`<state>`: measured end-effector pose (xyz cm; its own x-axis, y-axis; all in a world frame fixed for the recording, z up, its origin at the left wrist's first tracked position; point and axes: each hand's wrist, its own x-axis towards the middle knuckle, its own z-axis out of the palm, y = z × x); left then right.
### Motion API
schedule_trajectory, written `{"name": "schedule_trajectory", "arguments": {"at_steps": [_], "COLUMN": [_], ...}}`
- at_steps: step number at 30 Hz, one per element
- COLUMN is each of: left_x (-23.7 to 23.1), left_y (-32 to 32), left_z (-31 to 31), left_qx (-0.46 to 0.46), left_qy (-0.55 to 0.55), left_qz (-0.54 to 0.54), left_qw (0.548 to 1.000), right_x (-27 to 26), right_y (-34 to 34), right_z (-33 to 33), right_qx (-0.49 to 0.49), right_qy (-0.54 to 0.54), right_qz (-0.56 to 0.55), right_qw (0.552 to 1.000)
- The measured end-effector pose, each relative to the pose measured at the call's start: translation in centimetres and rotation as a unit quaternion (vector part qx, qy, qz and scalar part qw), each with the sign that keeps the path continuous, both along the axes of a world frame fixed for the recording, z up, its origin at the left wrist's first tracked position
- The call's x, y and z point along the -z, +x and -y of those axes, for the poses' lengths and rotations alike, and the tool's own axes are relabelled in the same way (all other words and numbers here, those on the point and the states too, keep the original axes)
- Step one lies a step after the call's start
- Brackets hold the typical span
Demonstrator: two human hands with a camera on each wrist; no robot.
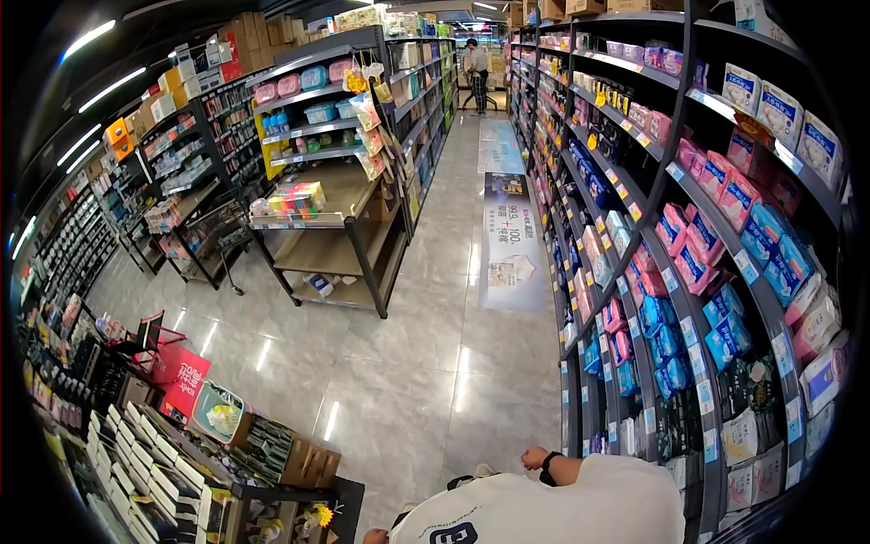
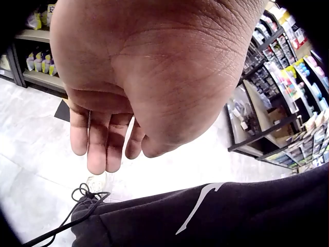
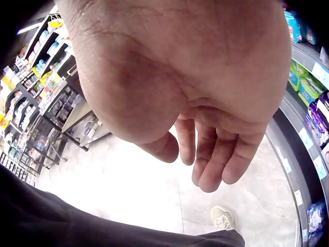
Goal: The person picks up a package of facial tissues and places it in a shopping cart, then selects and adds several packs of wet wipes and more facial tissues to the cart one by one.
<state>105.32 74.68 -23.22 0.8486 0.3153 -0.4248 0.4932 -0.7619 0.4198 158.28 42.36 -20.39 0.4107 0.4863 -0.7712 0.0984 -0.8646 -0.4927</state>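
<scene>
My left hand (image 2: 149,77) hangs beside a dark trouser leg (image 2: 247,216), its fingers loosely bent and nothing in them. At the bottom edge of the head view only a small part of that left hand (image 1: 375,537) shows. The right hand (image 3: 190,77) also hangs loose and holds nothing, above the grey floor and a light shoe (image 3: 222,218). In the head view this right hand (image 1: 535,457), with a black band (image 1: 548,467) at its wrist, is out in front of the white shirt (image 1: 562,508). Nearest to it are the right-hand shelves.
Tall shelves (image 1: 671,218) of pink and blue packs line the right side. A low display table (image 1: 335,227) stands left of the aisle, and a crate (image 1: 313,462) with goods is at lower left. Floor posters (image 1: 512,240) lie ahead, where a person (image 1: 477,72) stands far off.
</scene>
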Motion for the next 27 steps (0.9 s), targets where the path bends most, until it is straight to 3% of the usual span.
{"name": "schedule_trajectory", "arguments": {"at_steps": [5,7,11,14,16,17,18,19,20,23,26,27], "left_x": [0.3,0.4,0.6,0.0,-0.5,-0.7,-0.7,-1.1,-1.1,-1.1,-0.9,-0.7], "left_y": [-0.1,-0.2,-0.4,-0.5,-0.5,-0.5,0.0,0.6,0.9,0.6,0.4,0.2], "left_z": [0.2,0.2,0.3,0.7,1.1,1.5,0.9,0.4,-0.1,-0.1,-0.4,-0.5], "left_qx": [-0.003,-0.003,-0.002,0.002,0.008,0.014,-0.11,-0.315,-0.484,-0.476,-0.484,-0.483], "left_qy": [-0.001,0.0,0.001,0.002,0.011,0.02,-0.17,-0.351,-0.411,-0.457,-0.459,-0.459], "left_qz": [0.008,0.011,0.022,0.031,0.038,0.048,-0.037,-0.103,-0.158,-0.131,-0.153,-0.153], "left_qw": [1.0,1.0,1.0,1.0,0.999,0.999,0.979,0.876,0.756,0.74,0.729,0.73], "right_x": [-1.1,-1.5,-1.4,-0.4,2.1,2.4,2.7,3.0,3.6,4.2,2.6,0.8], "right_y": [0.2,0.0,0.3,0.3,1.1,1.1,1.1,1.0,1.0,0.6,-0.3,-0.9], "right_z": [-0.2,-0.1,-0.2,0.2,0.6,0.7,0.9,1.1,1.2,1.1,0.5,0.0], "right_qx": [-0.069,-0.021,-0.048,0.011,-0.177,-0.178,-0.174,-0.17,-0.17,-0.223,-0.157,-0.057], "right_qy": [-0.001,0.005,0.011,0.009,0.019,0.019,0.029,0.038,0.038,0.061,0.039,0.028], "right_qz": [0.013,-0.007,-0.017,-0.056,0.05,0.048,0.066,0.084,0.082,0.114,0.069,0.01], "right_qw": [0.998,1.0,0.999,0.998,0.983,0.983,0.982,0.981,0.981,0.966,0.985,0.998]}}
